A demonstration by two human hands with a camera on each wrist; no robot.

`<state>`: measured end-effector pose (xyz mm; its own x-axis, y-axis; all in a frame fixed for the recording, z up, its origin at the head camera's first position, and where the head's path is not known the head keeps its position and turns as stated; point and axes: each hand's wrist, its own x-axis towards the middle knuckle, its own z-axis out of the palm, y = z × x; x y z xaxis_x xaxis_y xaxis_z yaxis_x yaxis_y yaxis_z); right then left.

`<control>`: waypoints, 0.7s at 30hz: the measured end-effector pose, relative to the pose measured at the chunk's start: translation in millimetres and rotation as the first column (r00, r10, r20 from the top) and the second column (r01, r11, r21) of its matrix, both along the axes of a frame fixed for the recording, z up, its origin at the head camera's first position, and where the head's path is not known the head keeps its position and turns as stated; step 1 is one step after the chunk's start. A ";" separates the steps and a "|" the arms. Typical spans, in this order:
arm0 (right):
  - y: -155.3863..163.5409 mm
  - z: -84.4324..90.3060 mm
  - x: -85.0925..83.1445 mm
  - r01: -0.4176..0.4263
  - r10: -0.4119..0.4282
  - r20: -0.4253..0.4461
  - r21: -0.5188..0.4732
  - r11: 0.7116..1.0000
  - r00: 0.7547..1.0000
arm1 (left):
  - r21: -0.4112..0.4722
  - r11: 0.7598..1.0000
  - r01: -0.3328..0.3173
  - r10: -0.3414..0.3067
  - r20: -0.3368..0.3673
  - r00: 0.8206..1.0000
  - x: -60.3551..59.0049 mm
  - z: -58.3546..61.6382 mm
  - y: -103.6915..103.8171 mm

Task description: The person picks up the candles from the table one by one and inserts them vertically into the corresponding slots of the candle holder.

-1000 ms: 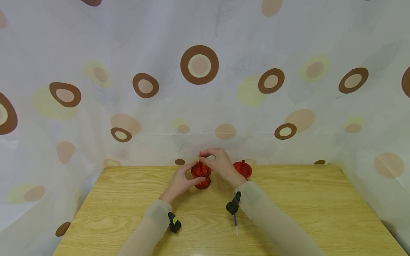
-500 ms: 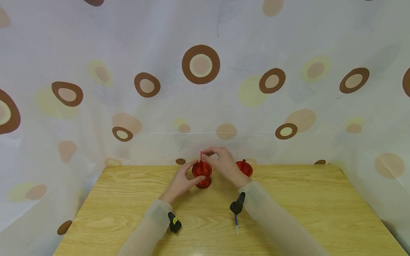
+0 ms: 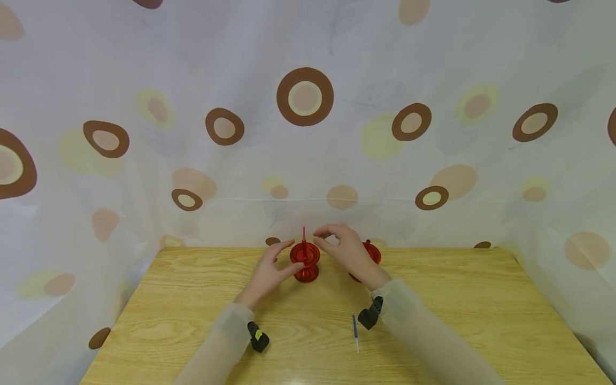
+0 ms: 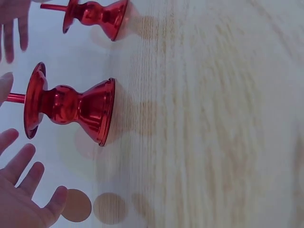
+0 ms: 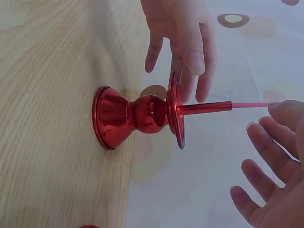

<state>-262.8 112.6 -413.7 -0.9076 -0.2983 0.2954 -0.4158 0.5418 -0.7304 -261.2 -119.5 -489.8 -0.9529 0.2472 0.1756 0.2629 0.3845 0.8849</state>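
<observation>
Right fingers [image 5: 280,118]: apart and loosely curved, holding nothing; the tips sit just beside the top end of the thin red candle [image 5: 223,106], and whether one still grazes it I cannot tell.
Left fingers [image 5: 187,42]: spread and straight, close around the dish of the red candlestick [image 3: 305,261], not gripping it.
Right hand [image 3: 344,247]: just right of the candle tip.
Left hand [image 3: 269,270]: just left of the stem.
Step in hand: seating the candle looks done; it stands upright in the holder with both hands off it.
Next move: judged from this, it calls for drawing the fingers away without knocking the slim candle.
Holder contents: one candle in the near candlestick.
Second candlestick [image 3: 369,253]: behind the right hand, a short stub in its top.
Counter [image 3: 481,310]: a blue pen [image 3: 355,330] lies near the right wrist.
</observation>
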 end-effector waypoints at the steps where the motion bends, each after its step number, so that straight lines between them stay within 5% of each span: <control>1: 1.4 -0.4 1.3 0.002 -0.002 0.003 0.003 1.000 1.000 | 0.001 1.000 0.001 -0.001 -0.004 1.000 0.6 -0.3 -0.6; 21: 24.7 -11.0 18.1 0.011 -0.003 -0.090 0.083 0.997 0.996 | -0.026 0.999 -0.023 0.021 -0.086 0.996 14.1 6.5 -7.4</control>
